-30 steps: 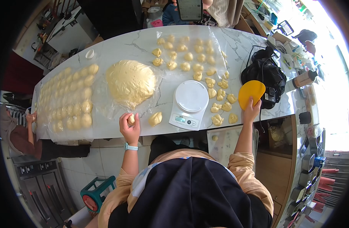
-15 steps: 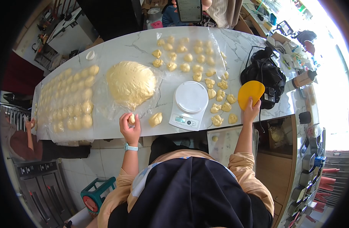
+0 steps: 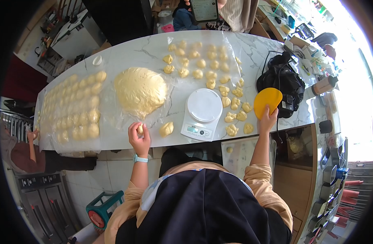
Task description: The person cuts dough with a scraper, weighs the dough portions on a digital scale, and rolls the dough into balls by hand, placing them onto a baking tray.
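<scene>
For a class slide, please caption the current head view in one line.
Left hand pinching dough, right hand holding a yellow scraper, scale between them.

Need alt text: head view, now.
Left hand holds a small dough piece by a large dough mound; right hand holds a flat yellow tool. A white scale sits between them on the table; plastic sheets cover many dough balls.

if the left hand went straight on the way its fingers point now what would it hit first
Probably the near tip of the big dough mass or the clear plastic around it, though the left hand's height above the table is unclear.
</scene>
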Action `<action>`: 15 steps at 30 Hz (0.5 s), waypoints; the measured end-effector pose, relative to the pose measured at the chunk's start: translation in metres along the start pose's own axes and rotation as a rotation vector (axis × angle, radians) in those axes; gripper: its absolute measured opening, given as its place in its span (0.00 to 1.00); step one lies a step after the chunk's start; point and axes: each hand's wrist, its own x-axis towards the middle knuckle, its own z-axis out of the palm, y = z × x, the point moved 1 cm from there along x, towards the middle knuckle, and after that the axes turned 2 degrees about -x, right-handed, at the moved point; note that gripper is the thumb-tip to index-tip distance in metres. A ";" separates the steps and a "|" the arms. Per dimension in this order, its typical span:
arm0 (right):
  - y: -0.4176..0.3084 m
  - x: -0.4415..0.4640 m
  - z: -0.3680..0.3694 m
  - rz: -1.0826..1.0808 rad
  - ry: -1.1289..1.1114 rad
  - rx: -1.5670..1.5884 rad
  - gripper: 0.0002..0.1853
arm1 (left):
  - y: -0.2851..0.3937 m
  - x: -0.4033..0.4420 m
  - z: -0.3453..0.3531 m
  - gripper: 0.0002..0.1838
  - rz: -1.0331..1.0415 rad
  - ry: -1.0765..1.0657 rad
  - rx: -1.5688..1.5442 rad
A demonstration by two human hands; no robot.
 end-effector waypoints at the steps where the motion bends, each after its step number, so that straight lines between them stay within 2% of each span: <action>1: 0.000 0.000 0.000 0.003 -0.001 0.002 0.17 | 0.001 0.000 0.000 0.09 0.002 0.001 -0.002; 15: 0.001 0.000 0.000 -0.011 -0.003 0.010 0.15 | 0.004 0.002 -0.001 0.08 0.012 -0.011 0.014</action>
